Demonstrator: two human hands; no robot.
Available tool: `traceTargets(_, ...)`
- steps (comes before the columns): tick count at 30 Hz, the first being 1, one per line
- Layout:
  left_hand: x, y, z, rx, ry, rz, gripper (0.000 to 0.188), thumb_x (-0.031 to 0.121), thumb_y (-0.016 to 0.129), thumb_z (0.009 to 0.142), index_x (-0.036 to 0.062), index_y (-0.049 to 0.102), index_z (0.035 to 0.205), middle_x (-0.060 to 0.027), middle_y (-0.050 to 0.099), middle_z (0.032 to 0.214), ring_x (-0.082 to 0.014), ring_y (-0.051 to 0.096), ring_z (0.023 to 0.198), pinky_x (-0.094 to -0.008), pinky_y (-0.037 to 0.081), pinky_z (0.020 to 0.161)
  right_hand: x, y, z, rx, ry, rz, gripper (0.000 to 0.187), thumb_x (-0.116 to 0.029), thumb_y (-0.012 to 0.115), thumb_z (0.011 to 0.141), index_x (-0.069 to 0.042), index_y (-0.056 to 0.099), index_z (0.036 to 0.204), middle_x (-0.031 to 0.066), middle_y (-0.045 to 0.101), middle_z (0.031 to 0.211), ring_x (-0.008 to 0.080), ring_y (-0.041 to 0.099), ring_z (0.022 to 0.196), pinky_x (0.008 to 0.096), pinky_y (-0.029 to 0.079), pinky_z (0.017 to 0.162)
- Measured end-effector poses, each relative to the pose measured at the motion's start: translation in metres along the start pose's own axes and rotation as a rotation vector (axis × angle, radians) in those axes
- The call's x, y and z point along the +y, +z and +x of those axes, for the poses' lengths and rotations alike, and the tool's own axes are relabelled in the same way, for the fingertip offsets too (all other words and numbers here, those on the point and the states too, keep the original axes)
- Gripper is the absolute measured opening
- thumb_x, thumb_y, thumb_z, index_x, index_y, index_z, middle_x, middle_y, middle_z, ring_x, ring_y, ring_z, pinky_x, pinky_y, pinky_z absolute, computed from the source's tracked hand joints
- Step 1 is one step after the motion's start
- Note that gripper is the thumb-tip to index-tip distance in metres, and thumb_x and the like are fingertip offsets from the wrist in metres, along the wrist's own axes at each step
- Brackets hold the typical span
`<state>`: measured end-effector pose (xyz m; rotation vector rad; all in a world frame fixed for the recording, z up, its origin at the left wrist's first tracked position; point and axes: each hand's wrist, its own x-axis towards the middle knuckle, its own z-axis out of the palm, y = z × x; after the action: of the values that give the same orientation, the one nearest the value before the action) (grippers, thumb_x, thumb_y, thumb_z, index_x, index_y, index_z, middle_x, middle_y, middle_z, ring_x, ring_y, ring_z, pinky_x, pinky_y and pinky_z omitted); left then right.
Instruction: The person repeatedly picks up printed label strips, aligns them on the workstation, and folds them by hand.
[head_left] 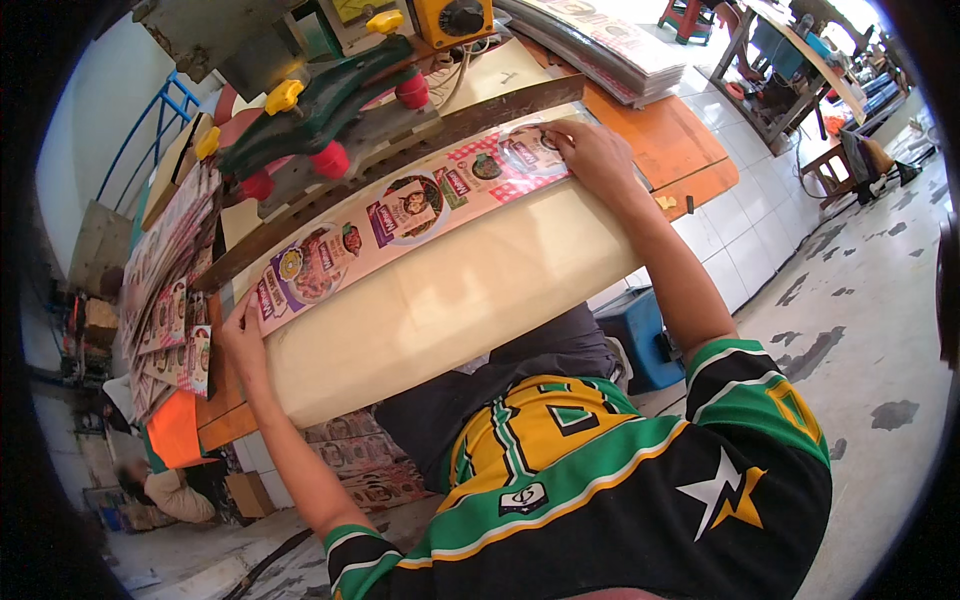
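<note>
- Head view: you have a long, glossy printed paperboard strip [410, 213], pink with food pictures and checked patches, running slantwise between your hands.
- It lies on the far part of a smooth, softly shining cream sheet [440, 300], just in front of a straight, brown-stained metal bar [500, 124].
- Your left hand [243, 340] has its fingers bent at the strip's left end; you cannot tell whether they pinch it.
- Your right hand [603, 168] has its fingers curled close together, tips on the strip's right end; their grip underneath is hidden.
- Beyond the bar stands a dark green machine frame [318, 103] with red cylindrical feet [330, 160] and yellow lobed knobs [285, 97].
- On your left, thin printed sheets [165, 310] lean in an uneven pile; the orange counter [690, 165] shows at right.
</note>
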<state>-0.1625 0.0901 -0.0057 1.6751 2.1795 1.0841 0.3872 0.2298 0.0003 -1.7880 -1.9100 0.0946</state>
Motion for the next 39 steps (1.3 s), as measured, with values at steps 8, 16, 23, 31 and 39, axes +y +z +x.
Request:
traceTargets(8,-0.002,-0.001,0.003,0.008,0.014,0.033,0.036,0.028,0.059,0.105,0.0018,0.071,0.126,-0.0178,0.075,0.118,-0.0219,0.069,0.107,-0.0339,0.049,0.097,0.006,0.006,0.004,0.015,-0.029,-0.044,0.028,-0.037,0.061,0.098,-0.028,0.076,0.118,0.0123,0.076,0.102,0.0340,0.071,0.096,0.0464,0.055,0.082)
traceTargets(16,-0.028,-0.008,0.004,0.046,0.109,-0.019,0.032,0.025,0.063,0.102,0.0051,0.073,0.124,-0.0192,0.075,0.112,-0.0189,0.068,0.100,-0.0320,0.050,0.095,0.000,0.011,0.006,-0.011,0.009,0.074,0.029,-0.037,0.060,0.098,-0.023,0.076,0.118,0.0184,0.075,0.105,0.0385,0.071,0.097,0.0479,0.054,0.087)
traceTargets(23,-0.004,0.008,0.005,0.156,0.054,0.081,0.033,0.034,0.066,0.099,0.0071,0.077,0.116,-0.0179,0.077,0.094,-0.0208,0.071,0.082,-0.0330,0.053,0.078,0.010,0.000,0.004,-0.027,0.022,0.015,0.038,-0.046,0.057,0.101,-0.021,0.075,0.122,0.0166,0.076,0.106,0.0356,0.071,0.101,0.0445,0.053,0.085)
traceTargets(31,0.002,0.002,0.000,0.124,-0.084,-0.008,0.032,0.036,0.064,0.099,0.0123,0.078,0.116,-0.0193,0.076,0.097,-0.0296,0.074,0.088,-0.0349,0.054,0.080,0.007,0.004,0.008,-0.018,0.002,0.044,0.035,-0.045,0.059,0.100,-0.024,0.075,0.123,0.0174,0.076,0.101,0.0340,0.072,0.098,0.0433,0.053,0.083)
traceTargets(39,-0.007,0.003,0.004,0.125,-0.091,0.037,0.030,0.036,0.064,0.098,0.0164,0.078,0.117,-0.0191,0.075,0.096,-0.0325,0.074,0.090,-0.0359,0.054,0.079,0.003,-0.001,0.005,-0.007,-0.010,0.054,0.033,-0.044,0.060,0.100,-0.024,0.076,0.121,0.0173,0.076,0.100,0.0331,0.072,0.098,0.0427,0.052,0.084)
